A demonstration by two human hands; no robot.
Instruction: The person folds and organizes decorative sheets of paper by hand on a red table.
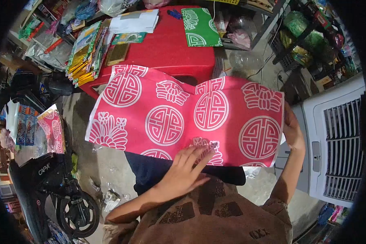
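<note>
1. Head view: pink sheet [187, 132] beside the red table [171, 44]; ease its middle crease (gently).
2. Left hand [185, 168] rests on it, fingers spread.
3. Right hand [293, 132] holds its edge; keep level.

Table [174, 49]: red plastic, smooth, glossy. Pink sheet [189, 106], nearer wearer than table: paper-like, mostly matt w/ slight sheen, creased. Packs [83, 55] on table's L side: shiny foil/plastic, gold parts metallic. White sheets [134, 21] on table: matt paper. Cooler [333, 142], R of table: pale plastic, smooth.
</note>
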